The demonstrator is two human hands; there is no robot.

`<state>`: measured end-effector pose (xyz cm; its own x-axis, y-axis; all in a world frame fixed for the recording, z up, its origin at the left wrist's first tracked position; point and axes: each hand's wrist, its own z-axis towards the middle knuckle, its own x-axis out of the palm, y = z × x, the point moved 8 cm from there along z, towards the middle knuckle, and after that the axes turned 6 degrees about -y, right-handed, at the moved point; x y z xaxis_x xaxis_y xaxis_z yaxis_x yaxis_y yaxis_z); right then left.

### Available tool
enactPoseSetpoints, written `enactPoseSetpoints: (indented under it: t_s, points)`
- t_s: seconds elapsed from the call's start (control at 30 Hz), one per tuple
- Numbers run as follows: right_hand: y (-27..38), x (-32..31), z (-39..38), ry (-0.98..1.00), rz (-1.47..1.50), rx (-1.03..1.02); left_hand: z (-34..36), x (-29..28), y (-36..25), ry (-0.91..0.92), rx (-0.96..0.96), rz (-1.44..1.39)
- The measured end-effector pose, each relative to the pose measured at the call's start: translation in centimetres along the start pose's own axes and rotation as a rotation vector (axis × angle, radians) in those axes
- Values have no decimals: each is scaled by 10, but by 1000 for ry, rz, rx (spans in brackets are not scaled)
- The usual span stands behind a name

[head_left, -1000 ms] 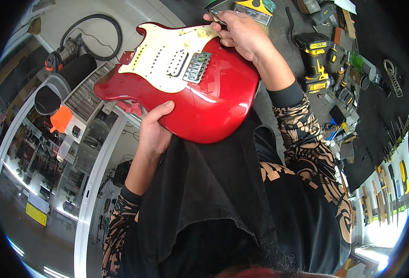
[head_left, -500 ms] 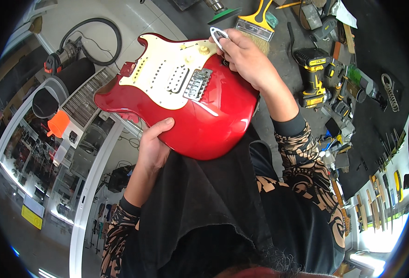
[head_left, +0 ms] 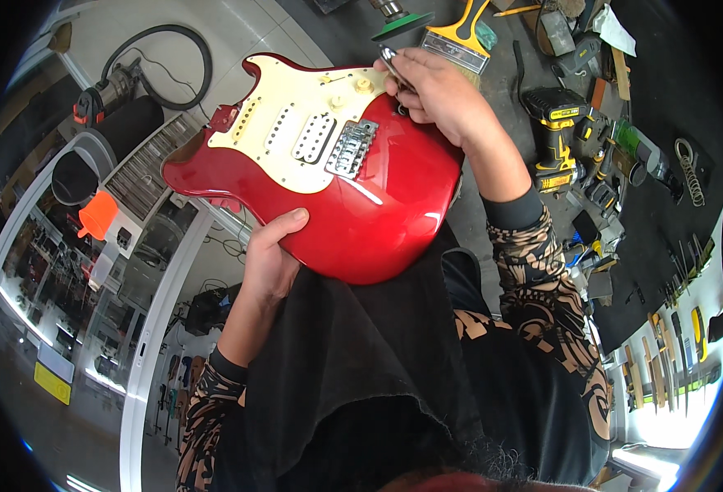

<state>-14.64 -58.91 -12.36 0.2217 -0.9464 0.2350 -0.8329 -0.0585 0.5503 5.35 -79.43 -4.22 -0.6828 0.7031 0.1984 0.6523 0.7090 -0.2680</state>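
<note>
A glossy red electric guitar body (head_left: 353, 234) without a neck lies tilted over my lap. It carries a cream pickguard (head_left: 284, 164), a metal bridge (head_left: 352, 150) and cream knobs. My left hand (head_left: 270, 256) grips its near left edge, thumb on the red top and fingers hidden beneath. At the far right edge, my right hand (head_left: 439, 92) pinches a small shiny oval jack plate (head_left: 388, 57), partly covered by the fingers. A dark hole (head_left: 401, 109) in the body shows just under that hand.
On the dark bench to the right are a wide yellow-handled brush (head_left: 457, 45), a yellow-and-black cordless drill (head_left: 555, 135), a coiled spring (head_left: 690, 176) and several other tools. A green disc sander (head_left: 402, 26) sits at the far edge. An orange funnel (head_left: 97, 215) stands left.
My right hand has turned the jack plate, so its bright oval rim no longer faces up. The guitar body has shifted very slightly; my left hand keeps its hold.
</note>
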Motion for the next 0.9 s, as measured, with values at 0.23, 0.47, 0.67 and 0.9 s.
enactPoseSetpoints:
  t_s: [0.23, 0.47, 0.67, 0.9]
  points:
    - [5, -6, 12, -1, 62, 21, 0, -1, 1, -5, -22, 4]
    - [8, 2, 14, 17, 8, -5, 1, -6, 5, -7, -25, 29]
    - [3, 1, 17, 16, 95, -4, 0, -2, 3, -5, -21, 20]
    - [3, 1, 17, 46, 105, -22, 0, -2, 1, -3, -24, 22]
